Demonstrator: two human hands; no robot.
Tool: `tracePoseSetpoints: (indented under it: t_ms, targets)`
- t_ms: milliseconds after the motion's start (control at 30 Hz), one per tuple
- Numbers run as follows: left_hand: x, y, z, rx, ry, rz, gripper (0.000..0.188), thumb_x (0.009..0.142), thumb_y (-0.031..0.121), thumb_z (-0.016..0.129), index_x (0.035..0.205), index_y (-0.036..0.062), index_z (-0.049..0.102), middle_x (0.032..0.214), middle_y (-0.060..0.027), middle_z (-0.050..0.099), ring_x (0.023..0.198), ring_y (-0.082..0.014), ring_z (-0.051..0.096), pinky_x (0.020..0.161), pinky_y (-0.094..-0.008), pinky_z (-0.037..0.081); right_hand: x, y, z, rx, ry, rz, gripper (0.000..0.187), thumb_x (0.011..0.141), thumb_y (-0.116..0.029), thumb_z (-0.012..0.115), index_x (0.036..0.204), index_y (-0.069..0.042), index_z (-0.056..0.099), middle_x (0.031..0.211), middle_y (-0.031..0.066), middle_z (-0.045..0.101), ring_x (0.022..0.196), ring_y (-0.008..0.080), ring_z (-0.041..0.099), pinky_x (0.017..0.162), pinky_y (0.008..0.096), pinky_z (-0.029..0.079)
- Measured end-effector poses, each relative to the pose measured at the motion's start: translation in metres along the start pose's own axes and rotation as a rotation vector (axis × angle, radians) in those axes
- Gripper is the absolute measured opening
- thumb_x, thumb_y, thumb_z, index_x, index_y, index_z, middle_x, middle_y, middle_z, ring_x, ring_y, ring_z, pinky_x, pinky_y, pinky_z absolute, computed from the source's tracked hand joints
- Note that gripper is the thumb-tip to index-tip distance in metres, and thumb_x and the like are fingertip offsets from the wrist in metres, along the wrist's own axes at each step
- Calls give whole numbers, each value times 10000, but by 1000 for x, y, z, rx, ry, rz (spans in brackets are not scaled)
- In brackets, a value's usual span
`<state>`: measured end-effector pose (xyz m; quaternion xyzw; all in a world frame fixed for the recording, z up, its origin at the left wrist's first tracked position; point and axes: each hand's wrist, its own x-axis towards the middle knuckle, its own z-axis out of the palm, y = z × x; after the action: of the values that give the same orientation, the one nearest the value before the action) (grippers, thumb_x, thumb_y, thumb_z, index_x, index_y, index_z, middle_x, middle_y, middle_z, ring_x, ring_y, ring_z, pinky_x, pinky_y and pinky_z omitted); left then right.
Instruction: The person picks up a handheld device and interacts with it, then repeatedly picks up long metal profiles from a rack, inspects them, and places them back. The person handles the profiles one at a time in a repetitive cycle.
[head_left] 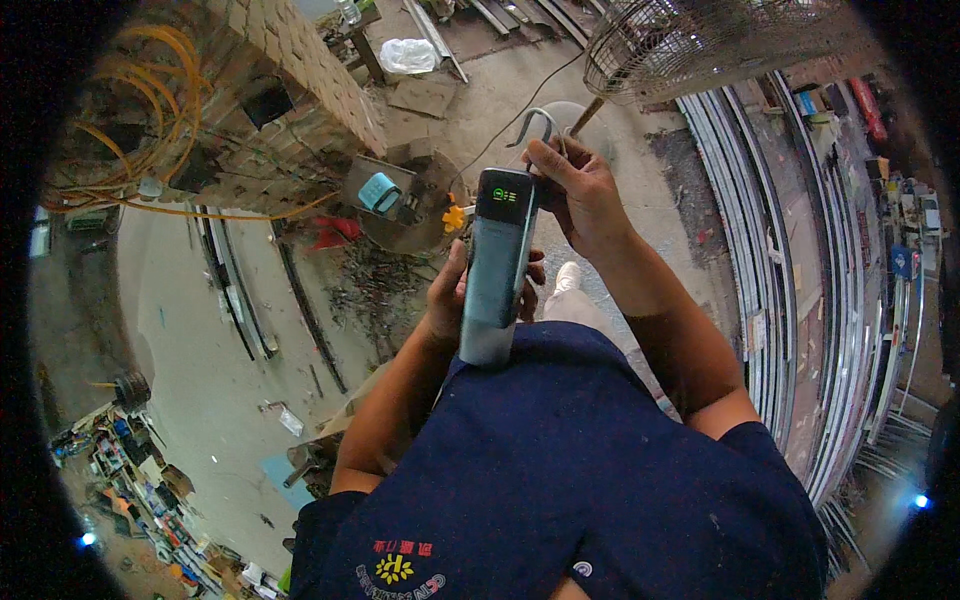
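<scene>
A long grey power bank [488,270] with a black end and a small lit green display stands out in front of my chest. My left hand [449,290] is closed around its lower half, thumb on the left side and fingertips showing past the right edge. At the display end, my right hand [575,190] pinches a grey cable [531,117] between thumb and fingers. This cable bends in a loop above the hand. Whether its end sits in the power bank's port is hidden by the fingers.
A wire-caged fan [690,45] stands ahead to the right. Long metal profiles [745,200] lie along the right side. On a round stand at left rests a light-blue object [379,192] beside an orange knob [454,213]. An orange hose [160,205] hangs by a brick pillar [310,75].
</scene>
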<state>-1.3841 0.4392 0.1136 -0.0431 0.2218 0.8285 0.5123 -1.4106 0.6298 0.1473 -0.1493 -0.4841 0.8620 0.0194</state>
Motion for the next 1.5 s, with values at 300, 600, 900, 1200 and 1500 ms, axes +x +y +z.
tracePoseSetpoints:
  t_ms: [300, 600, 900, 1200, 1500]
  targets:
    - [-15, 15, -39, 384, 30, 1, 691, 796, 565, 657, 1173, 5, 509, 944, -141, 619, 795, -241, 637, 727, -391, 548, -1, 16, -3, -136, 10, 136, 377, 942, -372, 617, 1028, -5, 631, 599, -69, 379, 497, 53, 327, 469, 232, 277]
    - [-43, 20, -67, 104, -141, -16, 841, 804, 564, 586, 1363, -22, 359, 884, -136, 558, 663, -231, 596, 601, -366, 517, 3, 39, -18, -247, 38, 172, 434, 1002, -280, 508, 1257, 72, 515, 659, -6, 463, 549, 85, 410, 530, 237, 353]
    - [-51, 20, -62, -7, -224, 28, 823, 832, 546, 553, 1359, -56, 360, 845, -128, 548, 531, -210, 546, 525, -354, 490, -2, 68, -29, -420, -85, 285, 418, 989, -225, 523, 1289, 65, 500, 658, -7, 490, 542, 77, 446, 489, 230, 363]
    - [-53, 24, -58, -30, -76, 107, 776, 828, 536, 523, 1328, -49, 418, 1025, -200, 570, 539, -198, 559, 550, -290, 522, -16, 70, -29, -565, -142, 283, 331, 1021, -210, 464, 1222, 38, 550, 621, -57, 419, 518, 44, 371, 462, 221, 297]
    - [-39, 23, -76, 44, -23, 237, 747, 861, 537, 505, 1342, -31, 443, 1352, -235, 481, 661, -202, 608, 592, -336, 526, -48, 57, 12, -808, -301, -14, 383, 993, -150, 488, 1343, 0, 452, 668, 8, 467, 589, 99, 438, 541, 257, 377]
